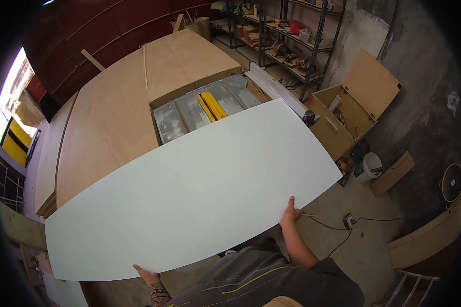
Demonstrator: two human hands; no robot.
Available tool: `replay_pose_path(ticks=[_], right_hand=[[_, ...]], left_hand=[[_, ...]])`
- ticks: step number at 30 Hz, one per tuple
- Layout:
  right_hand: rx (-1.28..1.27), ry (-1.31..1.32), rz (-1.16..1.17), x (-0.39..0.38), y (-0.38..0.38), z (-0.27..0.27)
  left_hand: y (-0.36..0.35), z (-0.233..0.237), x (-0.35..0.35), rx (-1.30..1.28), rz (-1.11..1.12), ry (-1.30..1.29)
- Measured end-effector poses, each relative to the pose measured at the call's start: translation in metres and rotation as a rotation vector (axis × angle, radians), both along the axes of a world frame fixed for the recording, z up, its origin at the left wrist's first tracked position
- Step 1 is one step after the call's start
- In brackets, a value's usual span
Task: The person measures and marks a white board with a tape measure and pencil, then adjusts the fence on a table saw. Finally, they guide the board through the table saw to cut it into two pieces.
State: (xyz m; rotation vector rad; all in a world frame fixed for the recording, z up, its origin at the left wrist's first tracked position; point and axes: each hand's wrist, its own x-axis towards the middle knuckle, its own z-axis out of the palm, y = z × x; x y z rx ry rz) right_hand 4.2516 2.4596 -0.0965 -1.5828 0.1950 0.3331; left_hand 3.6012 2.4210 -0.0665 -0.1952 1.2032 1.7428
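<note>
A long white panel (189, 189) lies across the near part of the wooden worktable (107, 117) and covers part of the grey metal saw top (179, 115). My left hand (147, 275) grips its near edge toward the left, thumb on top and fingers hidden underneath. Further right, my right hand (291, 212) holds the same edge near the right corner, its thumb also on the upper face. Beyond the panel's far edge, a yellow insert (211, 106) shows in the saw top.
Metal shelves (292, 36) with tools stand at the back. To the right are an open wooden box (338, 120), a white bucket (368, 168) and a power outlet (349, 221) with cables on the floor. A fan-like round object (452, 182) is far right.
</note>
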Motion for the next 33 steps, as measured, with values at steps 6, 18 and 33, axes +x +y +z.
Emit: replay_pose_path(ticks=[6,18,33], right_hand=[[0.026,-0.071,-0.039,-0.001,0.004,0.001],[0.111,-0.041,0.040,0.015,0.008,0.005],[0.114,-0.056,0.030,0.018,0.016,0.006]], left_hand=[[0.004,0.012,0.008,-0.006,-0.022,-0.049],[-0.026,-0.063,-0.061,0.418,-0.232,-0.821],[-0.006,0.031,0.040,0.008,0.019,-0.150]])
